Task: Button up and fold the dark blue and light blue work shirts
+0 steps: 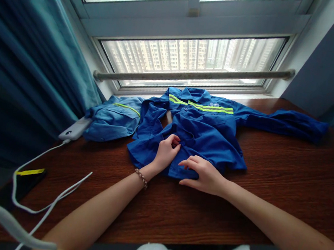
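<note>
A blue work jacket (pixel 214 135) with yellow-green reflective strips lies front up on the table, its collar toward the window. One sleeve stretches out to the right; the other side is bunched at the left. My left hand (pixel 167 151), with a beaded bracelet at the wrist, pinches the cloth along the lower front edge. Just right of it, my right hand (pixel 203 175) hovers by the hem, thumb and fingers apart and nothing between them. Whether a button sits under my left fingertips is hidden.
A folded lighter blue garment (pixel 112 120) lies left of the jacket. Beside it is a white power bank or phone (pixel 75 128) with a white cable (pixel 38 154). A dark item with a yellow strip (pixel 30 172) rests at the left. A metal rail (pixel 191 76) crosses the window behind the wooden table (pixel 284 184).
</note>
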Available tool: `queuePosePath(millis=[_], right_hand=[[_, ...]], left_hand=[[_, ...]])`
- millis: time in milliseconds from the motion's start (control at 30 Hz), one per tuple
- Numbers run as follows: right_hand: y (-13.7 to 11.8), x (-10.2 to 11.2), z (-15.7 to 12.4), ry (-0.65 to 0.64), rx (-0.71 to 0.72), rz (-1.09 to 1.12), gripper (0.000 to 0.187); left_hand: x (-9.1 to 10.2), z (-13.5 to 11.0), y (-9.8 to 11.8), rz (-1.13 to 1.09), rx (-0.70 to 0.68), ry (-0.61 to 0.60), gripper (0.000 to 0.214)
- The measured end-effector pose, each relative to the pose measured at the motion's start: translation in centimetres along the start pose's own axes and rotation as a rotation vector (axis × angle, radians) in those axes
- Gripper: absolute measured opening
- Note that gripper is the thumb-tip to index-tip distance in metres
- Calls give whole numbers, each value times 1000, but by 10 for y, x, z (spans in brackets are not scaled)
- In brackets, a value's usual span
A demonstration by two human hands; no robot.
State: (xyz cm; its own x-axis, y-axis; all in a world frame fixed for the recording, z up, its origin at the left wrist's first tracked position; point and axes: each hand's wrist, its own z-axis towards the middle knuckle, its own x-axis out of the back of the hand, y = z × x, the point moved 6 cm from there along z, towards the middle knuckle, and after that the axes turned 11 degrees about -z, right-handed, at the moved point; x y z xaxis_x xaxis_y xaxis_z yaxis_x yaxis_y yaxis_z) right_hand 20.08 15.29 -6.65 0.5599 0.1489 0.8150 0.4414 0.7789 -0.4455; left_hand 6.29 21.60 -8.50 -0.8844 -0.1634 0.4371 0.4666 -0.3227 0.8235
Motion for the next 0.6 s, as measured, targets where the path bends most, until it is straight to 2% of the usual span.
queuePosePath(millis=[67, 167, 267, 367, 433, 500, 600], right_hand=[[0, -6, -1, -30, 12, -97, 47], [8, -6, 0, -17, -41, -100, 31], [24, -2, 1, 38, -166, 141, 19], [49, 5, 0, 143, -414, 491, 22], [64, 5, -3, 201, -593, 764, 16], [73, 4, -5, 227, -694, 988, 14], [78, 6, -6, 259, -734, 1140, 21]], left_hand=[[1, -2, 1, -14, -3, -3, 13], [4, -6, 3, -103, 13, -23, 18], [9, -7, 7, -230, 35, -29, 18], [19, -9, 16, -222, 39, 50, 16], [22, -11, 27, -168, 31, 37, 17], [14, -14, 38, -142, 23, -157, 20], [-8, -28, 50, -113, 11, -622, 25]])
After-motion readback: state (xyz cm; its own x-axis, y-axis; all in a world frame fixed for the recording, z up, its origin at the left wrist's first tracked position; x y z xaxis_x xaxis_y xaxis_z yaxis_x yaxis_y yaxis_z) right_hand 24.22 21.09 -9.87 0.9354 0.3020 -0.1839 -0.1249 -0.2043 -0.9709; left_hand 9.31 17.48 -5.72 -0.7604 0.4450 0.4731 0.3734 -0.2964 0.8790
